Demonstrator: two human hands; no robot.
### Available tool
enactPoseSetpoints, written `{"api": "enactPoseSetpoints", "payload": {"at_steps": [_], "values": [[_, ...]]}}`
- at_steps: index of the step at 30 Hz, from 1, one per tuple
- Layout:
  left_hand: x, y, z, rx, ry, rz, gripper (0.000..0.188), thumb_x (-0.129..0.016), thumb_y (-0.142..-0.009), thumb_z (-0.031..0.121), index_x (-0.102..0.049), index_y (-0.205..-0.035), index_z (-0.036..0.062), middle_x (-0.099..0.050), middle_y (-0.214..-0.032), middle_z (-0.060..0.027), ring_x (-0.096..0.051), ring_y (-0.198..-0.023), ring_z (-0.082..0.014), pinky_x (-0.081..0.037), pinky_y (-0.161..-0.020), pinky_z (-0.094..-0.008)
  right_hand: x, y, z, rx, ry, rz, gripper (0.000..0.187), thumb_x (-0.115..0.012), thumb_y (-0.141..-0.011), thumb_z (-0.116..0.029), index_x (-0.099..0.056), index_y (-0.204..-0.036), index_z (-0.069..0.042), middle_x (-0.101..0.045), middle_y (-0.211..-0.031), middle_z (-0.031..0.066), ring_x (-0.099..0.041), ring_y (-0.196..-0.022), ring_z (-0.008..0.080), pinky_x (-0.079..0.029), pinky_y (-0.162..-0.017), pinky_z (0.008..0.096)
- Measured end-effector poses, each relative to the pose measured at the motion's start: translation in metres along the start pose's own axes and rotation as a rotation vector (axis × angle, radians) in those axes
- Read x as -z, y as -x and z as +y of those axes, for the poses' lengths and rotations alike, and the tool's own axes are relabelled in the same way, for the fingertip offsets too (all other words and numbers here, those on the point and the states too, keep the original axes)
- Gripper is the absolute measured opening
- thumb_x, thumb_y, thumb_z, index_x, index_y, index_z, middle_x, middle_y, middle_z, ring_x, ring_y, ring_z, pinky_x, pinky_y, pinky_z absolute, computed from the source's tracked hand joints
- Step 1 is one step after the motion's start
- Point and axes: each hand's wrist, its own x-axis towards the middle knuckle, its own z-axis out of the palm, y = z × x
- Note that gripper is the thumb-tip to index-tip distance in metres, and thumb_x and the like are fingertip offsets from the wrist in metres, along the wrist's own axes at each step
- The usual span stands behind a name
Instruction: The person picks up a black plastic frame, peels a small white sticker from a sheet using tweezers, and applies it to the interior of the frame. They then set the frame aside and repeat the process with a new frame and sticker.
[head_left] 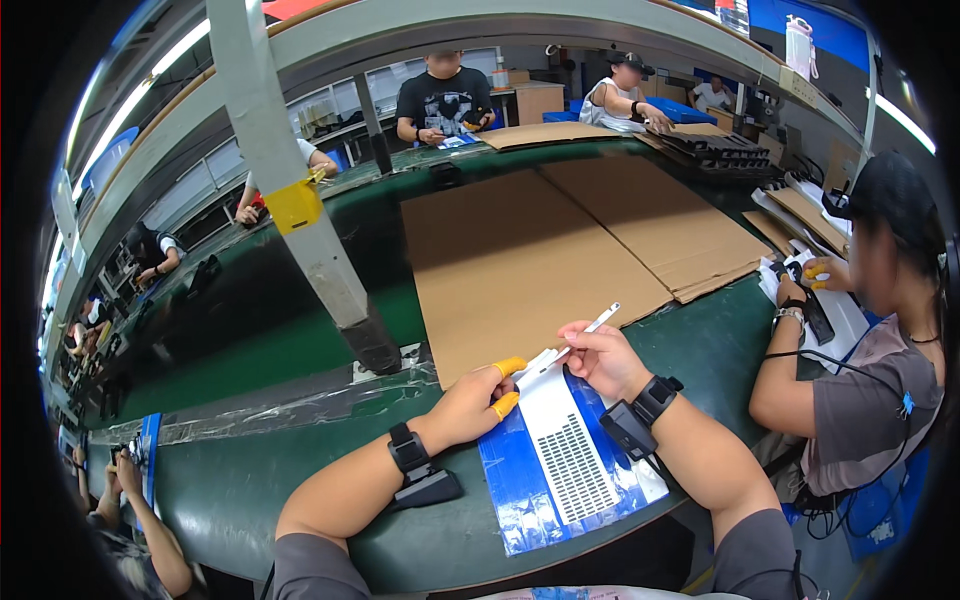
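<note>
My right hand (605, 360) pinches a slim white pen-shaped stick (605, 317), tilted with its upper end pointing away to the right. Its lower end is over small white pieces (540, 362) whose kind I cannot make out. My left hand (462, 405) wears yellow finger covers on thumb and index finger, which are spread apart beside those pieces. Between my forearms lies a long white sheet (575, 460) with rows of small dark rectangles, some rows partly bare. Under it is a blue board (515, 500) with shiny clear film. Both my wrists carry black strapped devices.
Large flat cardboard (540, 240) covers the green table (290, 470) ahead. A grey post (310, 240) with yellow tape rises at left. Close on the right, a co-worker (860, 330) handles dark parts. Other people work across the table, near stacked black trays (720, 150).
</note>
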Motion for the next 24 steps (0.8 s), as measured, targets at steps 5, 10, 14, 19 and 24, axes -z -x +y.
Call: {"api": "enactPoseSetpoints", "payload": {"at_steps": [5, 10, 14, 19, 24], "values": [[-0.003, 0.001, -0.012, -0.076, 0.106, 0.089, 0.04, -0.049, -0.082, 0.008, -0.036, -0.12, 0.0063, -0.049, -0.084, -0.0048, -0.049, -0.075, -0.0117, -0.041, -0.07, -0.0233, 0.002, -0.004, 0.002, 0.01, -0.014, -0.013, 0.008, -0.055, -0.078, -0.009, -0.053, -0.083, -0.002, -0.058, -0.068, 0.0114, -0.049, -0.05, 0.0089, -0.036, -0.044, 0.018], [-0.007, -0.003, -0.016, -0.06, 0.24, 0.142, 0.041, -0.05, -0.082, 0.008, -0.035, -0.12, 0.0035, -0.049, -0.084, -0.0035, -0.049, -0.072, -0.01, -0.041, -0.068, -0.0227, 0.006, -0.006, 0.002, 0.011, -0.004, -0.034, 0.01, -0.052, -0.079, -0.008, -0.054, -0.087, -0.002, -0.058, -0.07, 0.0123, -0.05, -0.052, 0.0107, -0.037, -0.046, 0.0202], [-0.007, -0.005, -0.016, -0.056, 0.214, 0.159, 0.046, -0.054, -0.079, 0.005, -0.034, -0.12, 0.0041, -0.048, -0.086, -0.0033, -0.048, -0.074, -0.0088, -0.04, -0.069, -0.0215, 0.006, -0.006, 0.004, 0.004, -0.024, -0.009, 0.008, -0.056, -0.077, -0.008, -0.054, -0.082, -0.002, -0.058, -0.067, 0.0111, -0.05, -0.05, 0.0095, -0.036, -0.044, 0.0186], [-0.009, -0.005, -0.012, -0.031, 0.192, 0.166, 0.05, -0.055, -0.076, 0.003, -0.033, -0.122, 0.0035, -0.048, -0.087, -0.0049, -0.048, -0.072, -0.0098, -0.041, -0.066, -0.0215, 0.004, -0.004, 0.0, -0.027, -0.024, -0.044, 0.009, -0.055, -0.077, -0.009, -0.054, -0.083, -0.002, -0.058, -0.067, 0.011, -0.05, -0.049, 0.0098, -0.036, -0.043, 0.0182], [-0.006, -0.006, -0.011, 0.115, 0.185, 0.12, 0.054, -0.055, -0.076, 0.003, -0.03, -0.124, 0.0032, -0.05, -0.087, -0.007, -0.05, -0.069, -0.0105, -0.042, -0.063, -0.0225, 0.007, -0.003, 0.0, -0.036, -0.037, -0.067, 0.013, -0.05, -0.078, -0.006, -0.054, -0.089, -0.001, -0.058, -0.068, 0.011, -0.051, -0.05, 0.0106, -0.036, -0.045, 0.0202]]}}
